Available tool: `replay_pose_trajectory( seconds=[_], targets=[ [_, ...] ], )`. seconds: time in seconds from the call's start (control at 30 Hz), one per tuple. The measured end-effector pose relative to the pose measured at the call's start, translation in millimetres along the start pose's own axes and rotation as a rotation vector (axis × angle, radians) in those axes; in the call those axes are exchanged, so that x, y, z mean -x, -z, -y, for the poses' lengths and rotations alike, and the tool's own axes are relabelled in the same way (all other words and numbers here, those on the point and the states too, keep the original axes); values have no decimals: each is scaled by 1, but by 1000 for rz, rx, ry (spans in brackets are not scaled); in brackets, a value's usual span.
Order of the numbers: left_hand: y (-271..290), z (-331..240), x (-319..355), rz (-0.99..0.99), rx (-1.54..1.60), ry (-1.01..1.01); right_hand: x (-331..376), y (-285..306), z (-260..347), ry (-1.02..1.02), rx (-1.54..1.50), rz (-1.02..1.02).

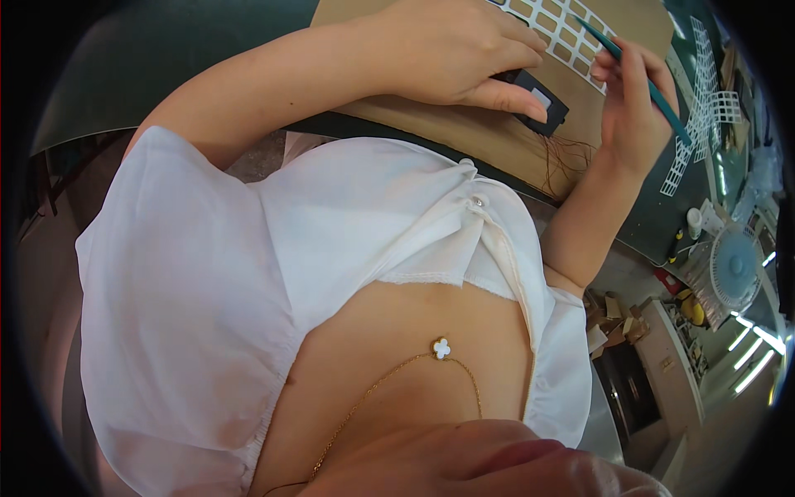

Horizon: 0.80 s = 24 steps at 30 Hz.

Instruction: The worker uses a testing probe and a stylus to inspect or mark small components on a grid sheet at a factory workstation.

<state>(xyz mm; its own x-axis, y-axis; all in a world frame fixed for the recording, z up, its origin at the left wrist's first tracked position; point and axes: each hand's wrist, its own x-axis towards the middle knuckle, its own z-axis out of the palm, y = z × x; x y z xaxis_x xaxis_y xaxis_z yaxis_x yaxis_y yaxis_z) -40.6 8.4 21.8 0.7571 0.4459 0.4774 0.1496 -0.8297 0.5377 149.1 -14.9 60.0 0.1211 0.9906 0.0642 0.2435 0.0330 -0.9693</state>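
Observation:
My left hand (pixel 468 58) has thumb and fingers closed around a small black rectangular case (pixel 553 126) with a pale square on its face. Thin reddish wires (pixel 567 157) trail beside the case's lower end. In my right hand (pixel 636 112), a pair of slim teal tweezers (pixel 667 108) is pinched, its pointed end toward the upper left. A white grid sheet (pixel 571 56) with square openings lies between the hands, at the picture's top. Beneath all this is a brown cardboard sheet (pixel 431 124). The fingertips of my left hand are partly hidden behind the case.
The cardboard lies on a dark green table (pixel 207 50). More white grid strips (pixel 704 103) are spread at the right. A small fan (pixel 734 263) and a white round container (pixel 694 219) are at the right edge. Cardboard boxes (pixel 617 323) stand lower down.

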Motion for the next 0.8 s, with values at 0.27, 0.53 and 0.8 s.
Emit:
replay_pose_trajectory(
  seconds=[0.27, 0.53, 0.8],
  targets=[
    [2, -2, 0, 108, -32, 60, -14, -1, -31, -108, -378, 91],
    [-5, -3, 2, 68, -131, 30, -8, 2, -35, -125, -91, 38],
    [-6, -4, 2, 128, -50, 104, -10, -4, -49, -51, -113, -4]
  ],
)
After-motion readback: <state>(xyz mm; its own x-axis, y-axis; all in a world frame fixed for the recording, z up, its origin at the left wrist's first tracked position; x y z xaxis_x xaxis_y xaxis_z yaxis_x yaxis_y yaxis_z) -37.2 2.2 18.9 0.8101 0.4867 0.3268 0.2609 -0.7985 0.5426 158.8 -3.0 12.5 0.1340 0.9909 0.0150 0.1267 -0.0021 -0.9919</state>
